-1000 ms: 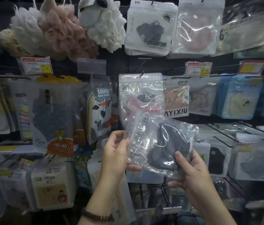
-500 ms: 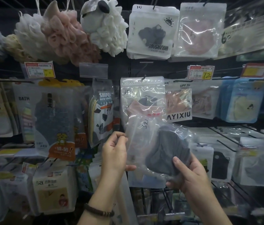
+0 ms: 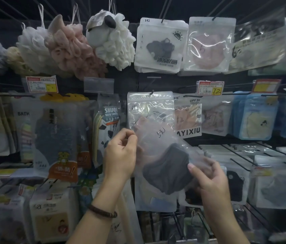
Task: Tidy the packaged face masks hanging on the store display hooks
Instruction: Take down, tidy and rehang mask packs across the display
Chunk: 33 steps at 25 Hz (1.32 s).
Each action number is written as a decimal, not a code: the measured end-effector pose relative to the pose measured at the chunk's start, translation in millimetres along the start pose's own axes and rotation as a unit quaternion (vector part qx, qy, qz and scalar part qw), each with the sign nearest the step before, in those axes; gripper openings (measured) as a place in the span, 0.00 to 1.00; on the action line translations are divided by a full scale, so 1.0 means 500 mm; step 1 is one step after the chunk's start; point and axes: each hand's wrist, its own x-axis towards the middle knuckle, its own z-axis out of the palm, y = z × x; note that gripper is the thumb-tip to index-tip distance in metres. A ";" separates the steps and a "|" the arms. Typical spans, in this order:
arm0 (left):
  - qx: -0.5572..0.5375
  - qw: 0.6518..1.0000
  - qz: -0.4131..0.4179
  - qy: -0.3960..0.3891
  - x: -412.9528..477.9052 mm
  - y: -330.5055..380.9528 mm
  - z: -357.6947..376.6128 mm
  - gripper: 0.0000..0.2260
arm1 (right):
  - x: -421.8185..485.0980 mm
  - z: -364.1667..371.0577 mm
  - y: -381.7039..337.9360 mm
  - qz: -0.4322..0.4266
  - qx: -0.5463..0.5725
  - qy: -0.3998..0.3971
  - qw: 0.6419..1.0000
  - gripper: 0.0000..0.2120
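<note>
Held pouch: the held pouch [image 3: 167,166] is clear plastic with a dark mask inside. It is tilted, with its top corner up and to the left, and sits in front of the middle row of the display.
Left hand: the left hand [image 3: 121,155] has its fingers curled and pinches the pouch's upper left corner between thumb and fingertips.
Right hand: the right hand [image 3: 209,180] grips the lower right edge, with the thumb on the front face and the fingers behind. This area is blurred.
Where it belongs: probably the hook [image 3: 152,93] that carries the hanging pouch [image 3: 150,110], a similar clear pouch directly above the held one.
Step in hand: it looks like the pouch is being lifted and squared up for hanging.
Doing it well: level the top edge first, then find the hang hole, which cannot be made out here. Slide the hole over the hook tip and let the right hand steady the bottom.
Watch for: the slippery film may buckle under a corner pinch. The hanging pouch could also be knocked off its hook.
Neighbours: the MAYIXIU pack [image 3: 188,118] hangs just right of the hook and the bath towel pack [image 3: 110,120] hangs just left. The new pouch should face front, clear of both.
</note>
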 end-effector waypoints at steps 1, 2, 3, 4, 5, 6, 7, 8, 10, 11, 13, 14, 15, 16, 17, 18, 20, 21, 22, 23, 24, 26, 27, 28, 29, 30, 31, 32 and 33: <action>0.010 1.000 0.012 -0.005 0.008 0.008 -0.003 0.11 | 0.011 0.005 -0.029 -0.052 -0.052 0.008 0.997 0.15; 0.019 0.999 0.022 -0.014 0.015 0.016 -0.007 0.10 | 0.022 0.012 -0.065 -0.107 -0.115 -0.004 0.988 0.16; 0.033 0.999 0.031 -0.023 0.022 0.025 -0.010 0.09 | 0.033 0.024 -0.100 -0.152 -0.181 -0.032 0.971 0.15; 0.053 0.997 0.041 -0.033 0.027 0.034 -0.013 0.08 | 0.047 0.042 -0.132 -0.180 -0.234 -0.069 0.953 0.15; 0.073 0.995 0.052 -0.042 0.032 0.044 -0.013 0.07 | 0.063 0.064 -0.156 -0.192 -0.270 -0.106 0.938 0.15; 0.088 0.993 0.063 -0.053 0.035 0.054 -0.012 0.07 | 0.080 0.086 -0.173 -0.196 -0.298 -0.137 0.924 0.15; 0.103 0.990 0.076 -0.062 0.039 0.064 -0.010 0.06 | 0.097 0.107 -0.182 -0.205 -0.321 -0.157 0.911 0.12; 0.119 0.987 0.087 -0.068 0.043 0.074 -0.008 0.06 | 0.110 0.125 -0.185 -0.217 -0.332 -0.170 0.902 0.10; 0.151 0.980 0.104 -0.080 0.055 0.092 -0.009 0.06 | 0.132 0.142 -0.175 -0.224 -0.298 -0.187 0.909 0.12; 0.161 0.977 0.108 -0.088 0.062 0.100 -0.012 0.07 | 0.138 0.143 -0.170 -0.216 -0.270 -0.192 0.919 0.15; 0.180 0.972 0.113 -0.098 0.074 0.117 -0.015 0.05 | 0.149 0.143 -0.166 -0.207 -0.227 -0.195 0.932 0.16; 0.191 0.970 0.115 -0.098 0.080 0.125 -0.014 0.05 | 0.156 0.145 -0.167 -0.205 -0.216 -0.192 0.935 0.16; 0.199 0.968 0.116 -0.097 0.086 0.131 -0.011 0.05 | 0.165 0.149 -0.169 -0.205 -0.208 -0.189 0.938 0.15; 0.204 0.967 0.115 -0.096 0.092 0.137 -0.008 0.05 | 0.171 0.153 -0.174 -0.204 -0.196 -0.190 0.940 0.13; 0.207 0.967 0.113 -0.096 0.099 0.143 -0.006 0.05 | 0.178 0.159 -0.179 -0.200 -0.178 -0.194 0.944 0.12; 0.211 0.966 0.111 -0.098 0.107 0.149 -0.005 0.06 | 0.184 0.163 -0.184 -0.196 -0.161 -0.198 0.947 0.10; 0.224 0.963 0.113 -0.104 0.127 0.164 -0.009 0.07 | 0.196 0.170 -0.190 -0.200 -0.144 -0.199 0.949 0.08; 0.237 0.958 0.118 -0.112 0.137 0.174 -0.010 0.07 | 0.200 0.174 -0.193 -0.203 -0.142 -0.200 0.948 0.06; 0.257 0.951 0.125 -0.120 0.147 0.184 -0.010 0.08 | 0.206 0.180 -0.196 -0.207 -0.143 -0.197 0.948 0.05; 0.275 0.944 0.133 -0.126 0.156 0.191 -0.007 0.08 | 0.212 0.188 -0.199 -0.211 -0.144 -0.190 0.948 0.04; 0.284 0.940 0.139 -0.127 0.167 0.195 -0.003 0.08 | 0.220 0.196 -0.203 -0.215 -0.146 -0.179 0.949 0.04; 0.260 0.949 0.135 -0.117 0.189 0.189 0.003 0.08 | 0.242 0.210 -0.211 -0.216 -0.150 -0.167 0.950 0.04; 0.226 0.960 0.128 -0.107 0.201 0.181 0.005 0.08 | 0.254 0.215 -0.216 -0.219 -0.157 -0.165 0.949 0.04; 0.187 0.971 0.119 -0.094 0.210 0.170 0.006 0.08 | 0.263 0.219 -0.222 -0.225 -0.166 -0.163 0.946 0.04; 0.154 0.978 0.113 -0.080 0.218 0.161 0.007 0.08 | 0.271 0.223 -0.228 -0.233 -0.178 -0.159 0.943 0.03; 0.134 0.982 0.113 -0.067 0.224 0.154 0.008 0.08 | 0.277 0.227 -0.233 -0.240 -0.186 -0.155 0.940 0.03; 0.124 0.984 0.118 -0.055 0.230 0.148 0.010 0.07 | 0.282 0.232 -0.238 -0.246 -0.191 -0.150 0.938 0.03; 0.121 0.984 0.125 -0.043 0.234 0.146 0.012 0.06 | 0.287 0.237 -0.240 -0.250 -0.193 -0.144 0.938 0.03; 0.122 0.983 0.133 -0.033 0.238 0.144 0.015 0.06 | 0.291 0.244 -0.241 -0.251 -0.197 -0.137 0.938 0.03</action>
